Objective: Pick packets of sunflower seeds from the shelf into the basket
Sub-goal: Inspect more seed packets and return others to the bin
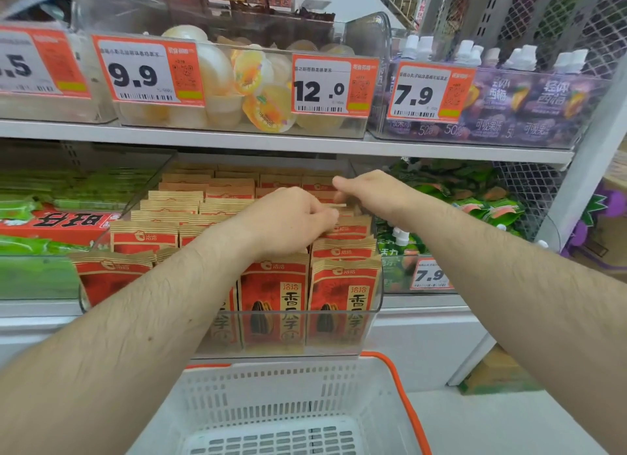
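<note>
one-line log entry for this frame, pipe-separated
phase: reaching | left hand: fingers curled on packet tops in clear bin | right hand: pinching a sunflower seed packet | basket: no packets visible

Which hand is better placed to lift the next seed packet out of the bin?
Left, probably. The left hand already has its fingers curled on the packet tops in the right-hand row of the clear bin. The right hand reaches further back; what its grip holds is unclear. The basket waits below.

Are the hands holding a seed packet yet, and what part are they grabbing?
Both hands reach into the rows of seed packets. The left hand and right hand curl their fingers at the top edges of packets in the right-hand row. Whether either really grips one cannot be told.
</note>
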The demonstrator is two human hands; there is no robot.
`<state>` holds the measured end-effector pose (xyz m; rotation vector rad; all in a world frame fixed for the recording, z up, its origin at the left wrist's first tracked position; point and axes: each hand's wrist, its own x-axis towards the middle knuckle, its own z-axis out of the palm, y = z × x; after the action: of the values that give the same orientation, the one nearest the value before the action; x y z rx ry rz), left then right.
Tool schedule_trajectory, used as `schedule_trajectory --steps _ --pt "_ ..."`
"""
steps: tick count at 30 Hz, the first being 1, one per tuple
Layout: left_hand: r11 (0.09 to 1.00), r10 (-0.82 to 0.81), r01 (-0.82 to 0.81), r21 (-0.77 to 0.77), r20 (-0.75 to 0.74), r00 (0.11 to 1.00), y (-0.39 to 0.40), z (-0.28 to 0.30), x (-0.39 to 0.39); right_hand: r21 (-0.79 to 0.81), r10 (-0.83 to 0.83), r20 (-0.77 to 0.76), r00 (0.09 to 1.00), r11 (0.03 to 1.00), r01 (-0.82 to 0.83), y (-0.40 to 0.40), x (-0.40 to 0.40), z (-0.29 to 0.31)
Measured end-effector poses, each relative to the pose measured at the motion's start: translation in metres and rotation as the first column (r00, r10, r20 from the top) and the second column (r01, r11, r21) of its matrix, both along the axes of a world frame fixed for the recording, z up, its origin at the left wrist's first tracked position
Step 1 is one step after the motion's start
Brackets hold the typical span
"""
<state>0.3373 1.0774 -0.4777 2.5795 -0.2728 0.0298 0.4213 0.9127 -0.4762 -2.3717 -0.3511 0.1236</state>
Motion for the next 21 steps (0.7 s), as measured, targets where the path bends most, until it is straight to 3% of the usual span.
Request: schedule_trajectory --steps 3,9,17,21 --pt "0.996 0.05 -0.037 -0.075 0.182 0.982 -0.001 0.009 -0.002 0.163 0.047 0.104 0.993 0.985 -0.064 -0.008 -0.01 0.002" --pt "0.958 0.208 -0.095 -0.27 0.431 0.878 -0.004 0.038 -0.008 0.233 0.067 0.296 0.953 0.962 -0.141 -0.013 -0.032 0.021" --pt "0.842 0.26 0.165 -0.513 0.655 0.71 -0.003 0.081 -0.043 0.398 -0.016 0.582 0.813 0.878 -0.267 0.0 -0.088 0.074" --pt "0.759 0.272 0.248 -0.602 0.639 0.72 -0.003 0.091 -0.068 0.458 -0.021 0.583 0.812 0.834 -0.308 0.004 -0.121 0.085"
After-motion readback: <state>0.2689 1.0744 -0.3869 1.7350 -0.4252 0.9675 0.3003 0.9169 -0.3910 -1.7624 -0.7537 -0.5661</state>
